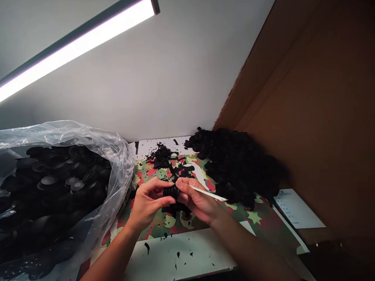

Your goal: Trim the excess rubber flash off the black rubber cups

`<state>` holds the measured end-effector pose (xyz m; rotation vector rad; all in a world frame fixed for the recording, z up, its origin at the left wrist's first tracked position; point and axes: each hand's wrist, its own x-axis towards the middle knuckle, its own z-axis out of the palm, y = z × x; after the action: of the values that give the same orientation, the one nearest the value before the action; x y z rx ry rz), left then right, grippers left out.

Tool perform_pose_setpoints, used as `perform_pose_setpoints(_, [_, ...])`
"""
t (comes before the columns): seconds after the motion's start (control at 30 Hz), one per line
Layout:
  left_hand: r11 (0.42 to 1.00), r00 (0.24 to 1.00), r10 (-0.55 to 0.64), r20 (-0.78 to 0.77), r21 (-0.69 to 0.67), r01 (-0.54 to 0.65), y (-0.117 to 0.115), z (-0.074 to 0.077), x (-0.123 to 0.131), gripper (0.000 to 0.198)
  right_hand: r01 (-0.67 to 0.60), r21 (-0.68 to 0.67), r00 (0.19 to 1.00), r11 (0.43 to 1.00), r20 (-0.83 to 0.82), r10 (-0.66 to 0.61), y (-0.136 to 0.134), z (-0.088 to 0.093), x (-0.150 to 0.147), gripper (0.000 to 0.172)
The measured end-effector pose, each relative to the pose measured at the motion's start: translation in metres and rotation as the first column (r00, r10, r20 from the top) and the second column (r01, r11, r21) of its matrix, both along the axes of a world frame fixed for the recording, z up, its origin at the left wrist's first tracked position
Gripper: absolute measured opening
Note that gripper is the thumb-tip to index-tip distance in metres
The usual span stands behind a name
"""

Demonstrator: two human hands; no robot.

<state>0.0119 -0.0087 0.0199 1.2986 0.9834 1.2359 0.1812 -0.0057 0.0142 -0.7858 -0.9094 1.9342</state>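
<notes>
My left hand point(150, 199) is closed, its thumb and fingers pinching a small black ribbed rubber bellows point(170, 191) from the left. On the other side, my right hand point(195, 195) is closed round a slim white tool point(209, 192) that sticks out to the right with a slanted tip. The fingertips of that hand also touch the bellows. Whether the tool is a blade or tweezers I cannot tell, as its other end is hidden in the fingers. Black rubber scraps point(177, 210) lie under both hands on a camouflage-patterned mat point(253, 217).
A clear plastic bag point(124, 156) full of black ribbed rubber parts point(73, 171) stands left. A large heap of black rubber pieces point(246, 164) is at right, beside a cardboard wall point(307, 117). A small scrap pile point(161, 156) lies behind the hands; a printed sheet point(301, 210) lies right.
</notes>
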Motion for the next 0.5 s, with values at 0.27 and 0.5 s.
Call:
perform_pose_setpoints(0.27, [0.998,0.999,0.025,0.029,-0.061,-0.023,-0.0011,0.0007,0.0023,0.035,0.036,0.084,0.997,0.996,0.067,-0.042,-0.0003,-0.0027,-0.0001,0.05])
perform_pose_setpoints(0.5, [0.988,0.998,0.068,-0.014,-0.137,-0.069,0.002,0.0,-0.0035,0.039,0.145,0.634,0.84,0.759,0.326,-0.433,0.0009,-0.0049,0.0028,0.027])
